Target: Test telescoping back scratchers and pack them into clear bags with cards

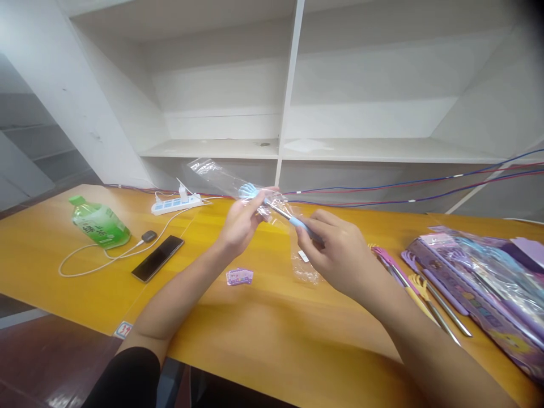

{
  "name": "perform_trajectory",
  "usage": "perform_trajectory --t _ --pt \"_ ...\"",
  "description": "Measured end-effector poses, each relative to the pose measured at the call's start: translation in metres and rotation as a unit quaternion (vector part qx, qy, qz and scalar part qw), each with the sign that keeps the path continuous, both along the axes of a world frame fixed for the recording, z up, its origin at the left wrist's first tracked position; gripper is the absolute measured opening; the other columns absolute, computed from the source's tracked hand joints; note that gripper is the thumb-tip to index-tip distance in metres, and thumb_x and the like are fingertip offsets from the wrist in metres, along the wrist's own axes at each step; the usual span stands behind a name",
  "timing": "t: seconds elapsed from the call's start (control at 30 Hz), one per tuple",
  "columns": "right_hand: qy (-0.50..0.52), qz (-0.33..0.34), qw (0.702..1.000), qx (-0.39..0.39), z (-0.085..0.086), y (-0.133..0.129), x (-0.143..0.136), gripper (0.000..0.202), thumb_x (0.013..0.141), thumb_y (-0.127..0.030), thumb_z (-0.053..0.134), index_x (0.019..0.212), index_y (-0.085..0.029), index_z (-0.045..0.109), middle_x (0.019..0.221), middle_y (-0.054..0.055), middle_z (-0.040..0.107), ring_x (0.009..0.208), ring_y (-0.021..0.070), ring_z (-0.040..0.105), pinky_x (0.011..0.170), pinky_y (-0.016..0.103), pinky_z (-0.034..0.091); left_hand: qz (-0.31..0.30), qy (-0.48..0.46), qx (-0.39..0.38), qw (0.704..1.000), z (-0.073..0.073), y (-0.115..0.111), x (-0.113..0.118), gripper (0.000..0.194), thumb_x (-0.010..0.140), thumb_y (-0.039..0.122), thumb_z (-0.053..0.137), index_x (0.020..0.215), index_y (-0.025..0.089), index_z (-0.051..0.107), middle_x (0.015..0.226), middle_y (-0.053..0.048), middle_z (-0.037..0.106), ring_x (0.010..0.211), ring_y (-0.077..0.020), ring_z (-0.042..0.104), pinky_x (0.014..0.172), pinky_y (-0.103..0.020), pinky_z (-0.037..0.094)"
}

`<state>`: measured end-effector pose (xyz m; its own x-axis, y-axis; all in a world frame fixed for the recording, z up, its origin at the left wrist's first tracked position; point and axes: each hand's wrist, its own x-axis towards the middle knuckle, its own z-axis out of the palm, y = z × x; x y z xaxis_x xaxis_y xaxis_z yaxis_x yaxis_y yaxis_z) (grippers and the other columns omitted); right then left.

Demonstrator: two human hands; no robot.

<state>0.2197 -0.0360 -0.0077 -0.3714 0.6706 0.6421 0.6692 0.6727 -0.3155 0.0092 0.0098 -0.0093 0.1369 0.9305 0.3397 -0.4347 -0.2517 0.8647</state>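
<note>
A blue back scratcher [282,212] with a metal rod is held slantwise over the table. My right hand [335,246] is wrapped round its blue handle. Closer to the hand-shaped head, my left hand [243,222] pinches the scratcher together with a clear plastic bag [216,177], which lies around the head and stretches up to the left. Below my right hand hangs or lies another piece of clear plastic [305,266] with a small white label. On the table between my forearms sits a small stack of purple printed cards [239,276].
At the right are loose scratchers [433,300] and a purple printed box [476,306] with bagged scratchers. A green bottle [100,224], black phone [158,258], white cable and power strip [176,204] lie left. White shelves [212,148] and cables run behind the wooden table [263,340].
</note>
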Motion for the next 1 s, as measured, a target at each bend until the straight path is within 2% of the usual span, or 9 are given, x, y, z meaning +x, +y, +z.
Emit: perform_trajectory --t 0.1,0.27,0.4,0.5,0.73,1.0 --pt "0.0 -0.008 1.0 0.018 0.001 0.003 0.004 0.036 0.111 -0.032 0.05 0.079 -0.02 0.063 0.083 0.004 0.06 0.065 0.0127 0.049 0.064 0.032 0.036 -0.007 -0.042 -0.011 0.999 0.004 -0.001 0.0 0.04 0.091 0.048 0.087 0.114 0.015 0.084 0.105 -0.009 0.08 0.092 -0.0162 0.071 0.079 -0.026 0.055" --pt "-0.009 -0.022 1.0 0.017 0.006 0.007 0.012 0.031 0.109 -0.032 0.053 0.089 -0.021 0.073 0.085 0.004 0.062 0.067 0.0142 0.052 0.066 0.033 0.038 0.011 -0.075 -0.031 0.997 0.009 -0.002 -0.003 0.047 0.092 0.056 0.085 0.114 0.016 0.075 0.097 -0.009 0.083 0.096 -0.0244 0.08 0.087 -0.036 0.063" --pt "-0.005 -0.036 0.999 0.012 0.011 0.007 0.02 0.027 0.109 -0.034 0.055 0.104 -0.022 0.079 0.083 0.003 0.061 0.07 0.0144 0.055 0.067 0.033 0.041 0.024 -0.073 -0.005 0.997 0.013 -0.004 -0.007 0.043 0.089 0.052 0.09 0.107 0.019 0.069 0.105 -0.01 0.085 0.098 -0.0263 0.083 0.092 -0.043 0.066" --pt "0.007 -0.051 0.999 0.016 0.014 0.007 0.029 0.028 0.108 -0.037 0.057 0.113 -0.023 0.081 0.087 0.003 0.063 0.072 0.0148 0.058 0.069 0.033 0.044 0.024 -0.076 0.009 0.997 0.014 -0.004 -0.01 0.04 0.087 0.047 0.093 0.102 0.016 0.072 0.112 -0.011 0.084 0.099 -0.0237 0.083 0.096 -0.041 0.067" --pt "-0.001 -0.037 0.999 -0.006 0.025 0.01 0.046 0.034 0.11 -0.049 0.057 0.105 -0.026 0.082 0.087 0.006 0.065 0.077 0.0192 0.06 0.07 0.035 0.044 0.024 -0.104 0.016 0.994 0.015 -0.002 -0.013 0.037 0.081 0.033 0.099 0.107 0.015 0.08 0.111 -0.009 0.085 0.103 -0.0214 0.083 0.105 -0.041 0.067" --pt "0.003 -0.016 0.999 -0.03 0.025 0.013 0.047 0.04 0.111 -0.054 0.056 0.106 -0.029 0.086 0.085 0.005 0.061 0.075 0.0171 0.057 0.071 0.033 0.044 0.039 -0.101 -0.007 0.994 0.014 -0.004 -0.009 0.038 0.082 0.034 0.098 0.11 0.014 0.081 0.11 -0.011 0.085 0.105 -0.0252 0.084 0.111 -0.044 0.064"
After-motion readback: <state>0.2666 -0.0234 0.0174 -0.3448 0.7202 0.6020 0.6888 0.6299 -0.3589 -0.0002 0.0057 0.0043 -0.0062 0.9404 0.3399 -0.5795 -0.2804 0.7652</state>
